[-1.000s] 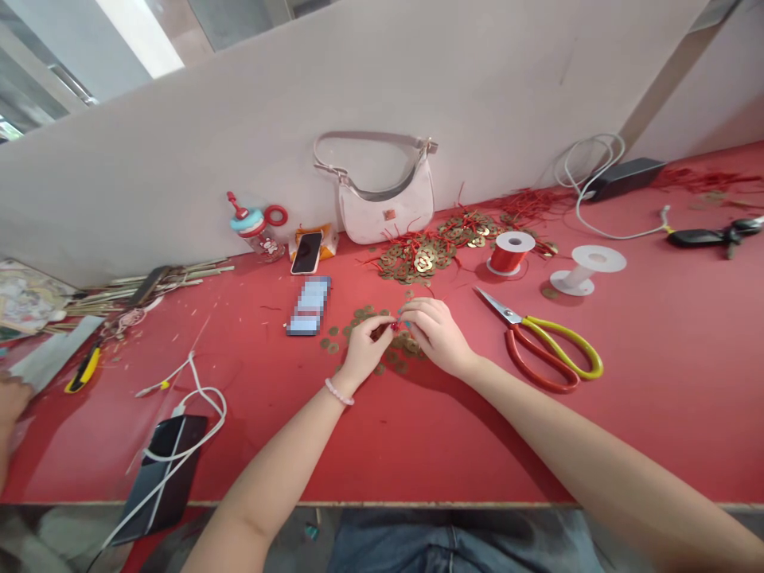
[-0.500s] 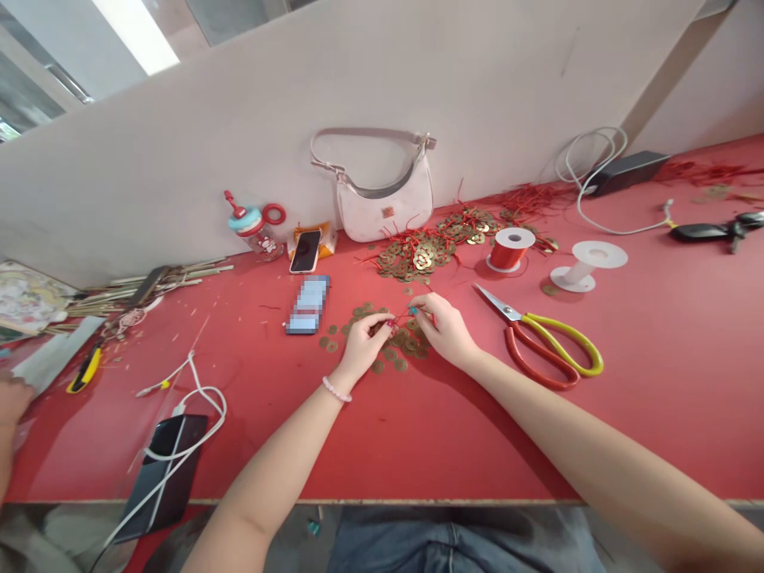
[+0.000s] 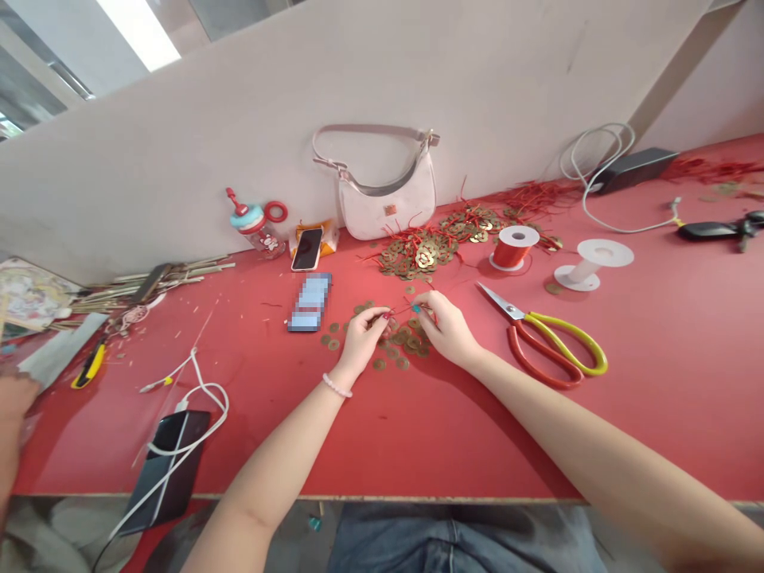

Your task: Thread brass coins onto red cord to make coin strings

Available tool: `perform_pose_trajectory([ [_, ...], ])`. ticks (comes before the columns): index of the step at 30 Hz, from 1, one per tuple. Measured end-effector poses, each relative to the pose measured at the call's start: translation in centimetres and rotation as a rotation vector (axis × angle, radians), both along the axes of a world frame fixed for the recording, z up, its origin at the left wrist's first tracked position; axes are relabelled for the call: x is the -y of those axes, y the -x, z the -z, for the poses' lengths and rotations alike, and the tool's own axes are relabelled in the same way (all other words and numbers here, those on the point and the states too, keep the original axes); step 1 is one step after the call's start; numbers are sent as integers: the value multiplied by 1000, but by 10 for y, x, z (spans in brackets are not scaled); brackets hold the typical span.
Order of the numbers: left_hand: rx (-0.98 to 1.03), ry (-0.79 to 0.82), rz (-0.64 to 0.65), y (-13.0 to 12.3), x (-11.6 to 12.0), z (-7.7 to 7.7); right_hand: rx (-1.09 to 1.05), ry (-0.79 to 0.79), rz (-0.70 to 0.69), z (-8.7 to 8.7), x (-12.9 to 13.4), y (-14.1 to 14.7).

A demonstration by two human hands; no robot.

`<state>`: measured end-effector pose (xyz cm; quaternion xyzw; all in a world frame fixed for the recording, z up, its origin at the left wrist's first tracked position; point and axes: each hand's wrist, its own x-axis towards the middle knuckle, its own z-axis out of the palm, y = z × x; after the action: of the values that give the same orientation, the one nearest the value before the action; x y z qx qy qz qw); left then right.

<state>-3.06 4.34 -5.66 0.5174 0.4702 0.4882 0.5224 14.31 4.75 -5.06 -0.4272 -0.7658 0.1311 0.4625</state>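
Above the red table, my left hand (image 3: 362,338) pinches a thin red cord (image 3: 399,309) between thumb and forefinger. My right hand (image 3: 446,326) faces it, fingers closed on the cord's other side. A small gap separates the fingertips, and the cord is hard to make out there. Loose brass coins with holes (image 3: 411,342) lie beneath both hands. Behind them is a heap of brass coins with red cords (image 3: 421,253). To the right of my right hand lie scissors (image 3: 514,312) with one red and one yellow handle.
A red cord spool (image 3: 512,253) and a bare white spool (image 3: 588,267) stand at the back right. A white handbag (image 3: 387,203) leans on the wall. Phones (image 3: 310,302), a drinking cup (image 3: 259,227), a cutter (image 3: 91,364) and a cabled power bank (image 3: 170,469) lie left. Another person's hand (image 3: 17,390) shows far left.
My fingertips have drawn slightly apart, the left hand moving a little to the left and the right hand a little to the right. The view has shifted slightly.
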Motion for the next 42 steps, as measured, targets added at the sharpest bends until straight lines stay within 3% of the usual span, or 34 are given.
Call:
perform_pose_trajectory([
  [5,40,22,-49,0,-3,3,37,20,-25,2,0,0],
  [24,45,45,-3,-1,0,-3,99,146,-4,10,-4,2],
  [42,121,80,-26,-1,-2,-4,7,223,17,2,0,1],
])
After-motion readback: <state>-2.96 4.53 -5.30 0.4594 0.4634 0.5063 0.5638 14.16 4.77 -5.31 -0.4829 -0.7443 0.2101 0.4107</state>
